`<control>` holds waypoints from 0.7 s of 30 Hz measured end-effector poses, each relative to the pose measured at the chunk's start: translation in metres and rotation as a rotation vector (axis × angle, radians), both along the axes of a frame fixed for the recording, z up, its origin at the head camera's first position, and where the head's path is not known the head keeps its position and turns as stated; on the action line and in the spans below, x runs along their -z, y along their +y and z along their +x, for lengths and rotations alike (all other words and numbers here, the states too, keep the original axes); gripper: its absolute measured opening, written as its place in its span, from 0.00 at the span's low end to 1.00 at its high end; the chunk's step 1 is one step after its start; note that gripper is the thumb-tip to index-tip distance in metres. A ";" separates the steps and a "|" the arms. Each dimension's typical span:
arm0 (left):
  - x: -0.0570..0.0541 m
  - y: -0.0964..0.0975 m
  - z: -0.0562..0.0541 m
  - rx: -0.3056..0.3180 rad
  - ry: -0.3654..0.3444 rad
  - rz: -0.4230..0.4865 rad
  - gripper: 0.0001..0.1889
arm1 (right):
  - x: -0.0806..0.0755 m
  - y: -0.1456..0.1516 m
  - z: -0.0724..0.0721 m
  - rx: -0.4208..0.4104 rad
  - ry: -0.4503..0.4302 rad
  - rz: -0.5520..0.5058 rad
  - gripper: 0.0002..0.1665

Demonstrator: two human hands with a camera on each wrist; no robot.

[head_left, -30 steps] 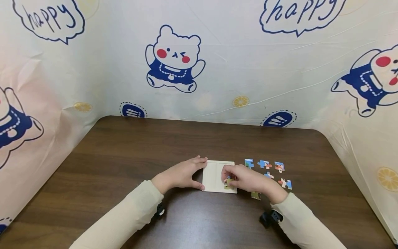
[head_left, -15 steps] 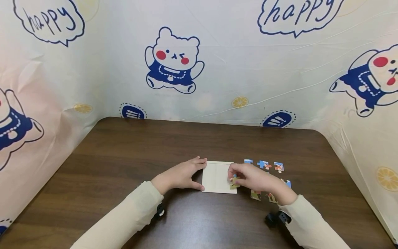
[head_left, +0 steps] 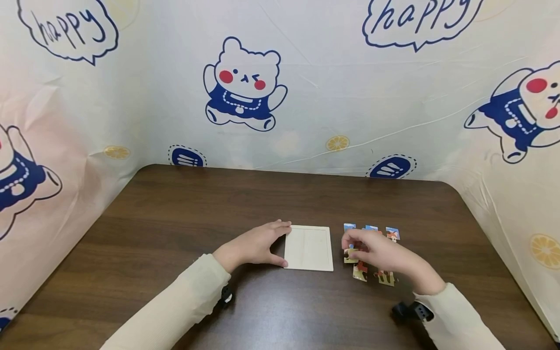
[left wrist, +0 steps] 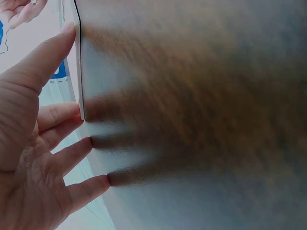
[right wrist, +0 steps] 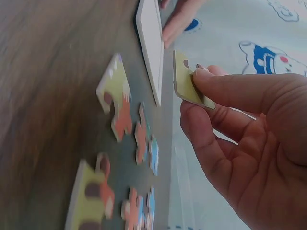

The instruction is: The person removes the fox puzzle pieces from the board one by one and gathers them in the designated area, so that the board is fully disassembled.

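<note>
My right hand (head_left: 372, 248) pinches a green jigsaw piece (right wrist: 184, 81) between thumb and fingers, just above the table and right of a pale square puzzle board (head_left: 308, 248). The board lies flat with no pieces on its surface. My left hand (head_left: 258, 243) touches the board's left edge, its thumb at the near corner and fingers at the far corner; the left wrist view shows these fingers (left wrist: 76, 151) spread and fairly straight. Several loose jigsaw pieces (head_left: 386, 278) lie under and around the right hand, some partly hidden by it.
A dark wooden table (head_left: 197, 204) carries everything. Behind it and at both sides hangs a pale cloth (head_left: 306, 97) printed with cartoon bears. Along the far side of the loose group lie pieces with blue parts, such as one corner piece (head_left: 393, 233).
The right hand, still pinching the green piece, has moved right from over the board to above the loose pieces. The board's right part is now uncovered. My left hand has stayed put.
</note>
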State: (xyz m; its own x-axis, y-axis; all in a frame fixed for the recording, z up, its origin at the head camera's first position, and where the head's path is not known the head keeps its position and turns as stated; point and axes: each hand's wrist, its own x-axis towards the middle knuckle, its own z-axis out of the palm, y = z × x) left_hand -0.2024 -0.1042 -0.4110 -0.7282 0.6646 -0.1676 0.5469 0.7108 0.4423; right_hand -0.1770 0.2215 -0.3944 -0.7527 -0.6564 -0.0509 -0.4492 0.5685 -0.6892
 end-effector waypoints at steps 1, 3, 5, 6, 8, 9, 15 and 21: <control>0.001 0.000 0.000 0.001 0.004 0.002 0.44 | 0.000 0.003 0.001 0.006 0.014 -0.001 0.10; 0.002 0.000 -0.001 0.003 0.011 0.006 0.43 | -0.001 0.010 0.001 0.015 0.037 -0.004 0.09; 0.002 -0.001 -0.001 0.006 0.015 0.008 0.43 | -0.003 0.016 0.002 0.025 0.045 -0.008 0.09; 0.002 -0.001 -0.001 0.007 0.015 0.009 0.43 | -0.005 0.019 0.003 0.032 0.050 -0.006 0.09; 0.002 -0.001 -0.001 0.010 0.015 0.011 0.43 | -0.007 0.026 0.004 0.046 0.056 -0.001 0.09; 0.001 -0.001 -0.001 0.011 0.015 0.012 0.43 | -0.009 0.029 0.005 0.054 0.055 0.004 0.09; 0.002 -0.001 -0.001 0.011 0.015 0.012 0.44 | -0.014 0.047 0.011 0.089 0.048 -0.006 0.08; 0.002 -0.001 -0.001 0.017 0.011 0.011 0.44 | -0.008 0.064 0.018 0.095 0.107 -0.017 0.09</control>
State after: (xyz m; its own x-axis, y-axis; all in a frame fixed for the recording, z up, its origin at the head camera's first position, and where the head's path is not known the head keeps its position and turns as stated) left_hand -0.2034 -0.1053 -0.4127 -0.7186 0.6786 -0.1520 0.5637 0.6964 0.4441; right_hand -0.1589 0.2854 -0.3861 -0.8118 -0.5824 0.0433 -0.4655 0.6005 -0.6502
